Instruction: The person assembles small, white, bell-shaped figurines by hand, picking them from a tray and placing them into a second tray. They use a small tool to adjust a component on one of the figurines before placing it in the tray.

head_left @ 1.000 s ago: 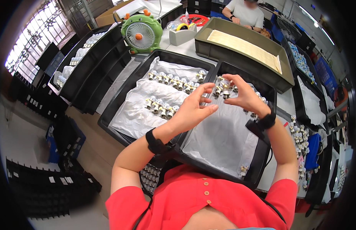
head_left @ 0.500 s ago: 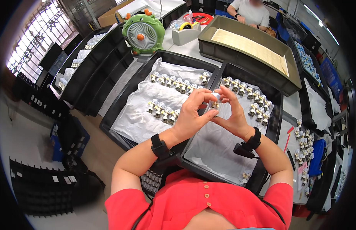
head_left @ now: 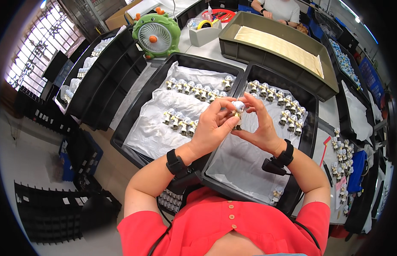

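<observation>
A small white-headed figurine [head_left: 238, 109] stands upright between my hands, above the gap where two black trays meet. My left hand [head_left: 214, 127] pinches its body with thumb and fingers. My right hand [head_left: 261, 123] curves around the other side, its fingertips at the figurine's head and its thumb near the base. Rows of similar figurines [head_left: 198, 91] lie on white paper in the left tray [head_left: 134, 155]. More figurines [head_left: 289, 102] fill the far part of the right tray [head_left: 310, 141], and a lone figurine [head_left: 276, 194] rests near its front corner.
Beyond the trays stand a green fan [head_left: 156, 35], a tape dispenser [head_left: 205, 33] and a large olive bin [head_left: 277, 51]. On the right, a figurine cluster [head_left: 342, 153] lies beside a blue object [head_left: 357, 170]. Stacked black trays [head_left: 108, 81] rise at left. Another person [head_left: 277, 10] sits opposite.
The figurine has turned slightly and now shows more of its head and body between my fingers. Both hands stay nearly in place; the view has shifted a little.
</observation>
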A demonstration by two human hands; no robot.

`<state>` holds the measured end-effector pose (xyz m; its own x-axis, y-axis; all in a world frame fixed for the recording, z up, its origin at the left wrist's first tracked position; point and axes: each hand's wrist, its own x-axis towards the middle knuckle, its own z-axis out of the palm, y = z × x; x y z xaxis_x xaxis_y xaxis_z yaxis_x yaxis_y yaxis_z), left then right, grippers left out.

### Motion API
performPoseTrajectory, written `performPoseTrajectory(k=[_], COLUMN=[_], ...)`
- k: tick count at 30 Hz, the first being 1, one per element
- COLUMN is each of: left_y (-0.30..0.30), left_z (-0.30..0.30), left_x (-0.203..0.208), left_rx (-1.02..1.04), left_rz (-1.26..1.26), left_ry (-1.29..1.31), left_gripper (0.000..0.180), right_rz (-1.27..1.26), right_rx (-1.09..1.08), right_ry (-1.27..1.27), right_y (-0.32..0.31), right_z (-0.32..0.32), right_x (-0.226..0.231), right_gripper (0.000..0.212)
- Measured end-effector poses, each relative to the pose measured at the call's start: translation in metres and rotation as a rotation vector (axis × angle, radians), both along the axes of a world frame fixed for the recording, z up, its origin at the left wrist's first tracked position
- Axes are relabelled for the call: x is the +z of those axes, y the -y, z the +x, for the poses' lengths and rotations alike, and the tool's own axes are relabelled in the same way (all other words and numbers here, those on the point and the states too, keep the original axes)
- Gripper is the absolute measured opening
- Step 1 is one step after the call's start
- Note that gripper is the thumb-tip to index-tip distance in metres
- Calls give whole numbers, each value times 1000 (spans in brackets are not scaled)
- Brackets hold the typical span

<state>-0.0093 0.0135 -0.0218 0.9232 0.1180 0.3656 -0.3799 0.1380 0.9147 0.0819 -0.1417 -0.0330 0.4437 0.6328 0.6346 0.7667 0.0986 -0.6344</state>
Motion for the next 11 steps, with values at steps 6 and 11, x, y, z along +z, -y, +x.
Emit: performPoseTrajectory(k=[6,11], left_y=[-2,-4], left_z=[-2,-2], left_x=[3,0], left_rx=[-29,-66], left_rz=[-87,-268], left_ry=[-141,-328], left_gripper=[23,28], right_rz=[56,85], right_rx=[-35,-57], right_ry=[39,134], right_y=[2,3], right_z=[-2,0], right_x=[3,-1], right_gripper=[96,96])
